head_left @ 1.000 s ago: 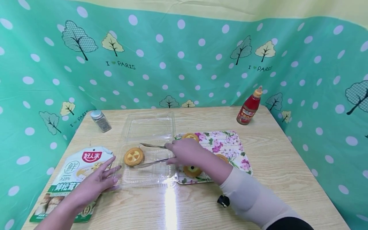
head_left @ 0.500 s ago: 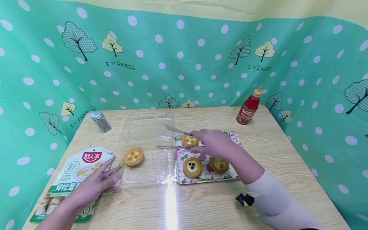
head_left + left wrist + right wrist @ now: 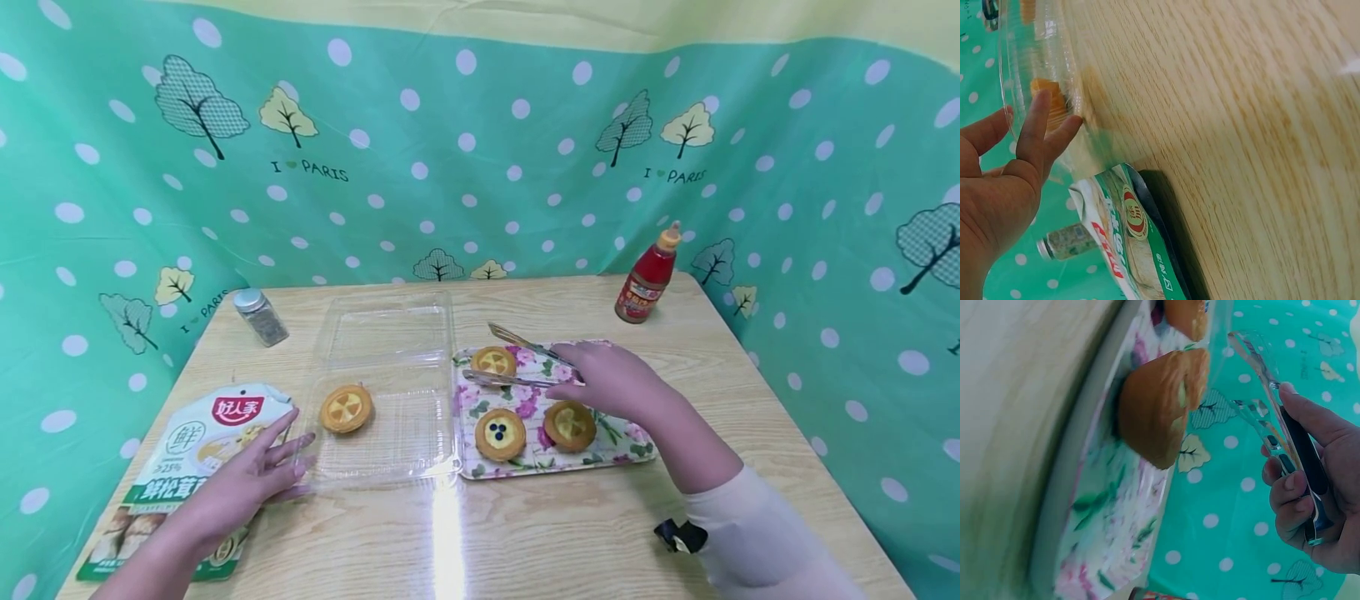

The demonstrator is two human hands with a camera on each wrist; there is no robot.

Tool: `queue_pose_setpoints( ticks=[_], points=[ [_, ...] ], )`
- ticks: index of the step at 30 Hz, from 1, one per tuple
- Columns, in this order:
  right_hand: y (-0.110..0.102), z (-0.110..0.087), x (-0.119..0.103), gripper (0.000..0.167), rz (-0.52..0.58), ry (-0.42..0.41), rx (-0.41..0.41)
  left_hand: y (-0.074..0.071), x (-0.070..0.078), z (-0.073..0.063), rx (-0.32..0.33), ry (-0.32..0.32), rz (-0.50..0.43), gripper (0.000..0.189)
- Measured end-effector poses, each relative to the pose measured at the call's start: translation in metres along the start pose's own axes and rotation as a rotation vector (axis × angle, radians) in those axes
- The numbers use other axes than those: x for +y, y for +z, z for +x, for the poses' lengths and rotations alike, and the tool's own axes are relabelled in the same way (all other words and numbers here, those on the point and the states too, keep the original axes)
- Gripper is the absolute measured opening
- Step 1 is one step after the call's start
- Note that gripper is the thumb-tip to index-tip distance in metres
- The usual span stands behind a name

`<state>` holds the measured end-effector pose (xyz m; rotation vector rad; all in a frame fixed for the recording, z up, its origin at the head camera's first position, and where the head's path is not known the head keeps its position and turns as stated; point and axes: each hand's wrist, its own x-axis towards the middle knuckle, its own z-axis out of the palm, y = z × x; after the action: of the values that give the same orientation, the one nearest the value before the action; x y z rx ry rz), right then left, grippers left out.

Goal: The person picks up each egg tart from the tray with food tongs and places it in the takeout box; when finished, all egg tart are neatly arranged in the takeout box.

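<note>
At the far left, a green-and-white printed pouch with mushroom pictures (image 3: pixel 161 492) is lying flat on the pale wood-grain table (image 3: pixel 360 542). Behind it, a small clear jar with a light blue lid (image 3: pixel 261 318) is leaning in the head view. The left hand (image 3: pixel 251 475) is reaching over the pouch's right side, its fingers spreading loosely at the left edge of a clear plastic hinged container (image 3: pixel 393 454); it is gripping nothing. The container is lying open, and one round golden tart with a yellow wedge-marked top (image 3: pixel 346 408) is sitting in its near half, toward the left.

To the right, a white floral-printed rectangular tray (image 3: pixel 630 450) is bearing three more tarts: a wedge-topped one (image 3: pixel 492 362) at the back, a blueberry-dotted one (image 3: pixel 500 434) in front, and a darker-topped one (image 3: pixel 570 426) beside that. The right hand (image 3: pixel 611 379) is gripping silver metal tongs with black grips (image 3: pixel 513 381), whose arms are standing apart above the tray. Farther right, a red sauce bottle with a yellow cap (image 3: pixel 647 279) is standing near the back.
</note>
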<state>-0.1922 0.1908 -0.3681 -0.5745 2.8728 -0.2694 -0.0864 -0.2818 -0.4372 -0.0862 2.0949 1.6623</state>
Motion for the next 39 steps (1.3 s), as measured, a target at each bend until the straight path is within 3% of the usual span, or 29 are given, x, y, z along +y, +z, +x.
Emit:
queue_pose_setpoints(
  ticks=[7,17,32,39],
  points=[
    [0.009,-0.002,0.014,0.085,-0.001,0.017,-0.027,-0.001,0.001,0.0,-0.009,0.006,-0.013,0.085],
    [0.022,-0.001,0.022,0.079,0.008,0.032,-0.055,-0.001,0.0,0.001,0.002,0.001,-0.001,0.085],
    [0.031,0.01,0.022,0.084,0.045,0.047,-0.098,0.0,0.0,0.0,0.005,0.001,-0.003,0.085],
    [0.031,0.015,0.02,0.074,0.036,0.039,-0.117,0.0,0.0,0.001,-0.002,-0.003,-0.015,0.084]
  ],
)
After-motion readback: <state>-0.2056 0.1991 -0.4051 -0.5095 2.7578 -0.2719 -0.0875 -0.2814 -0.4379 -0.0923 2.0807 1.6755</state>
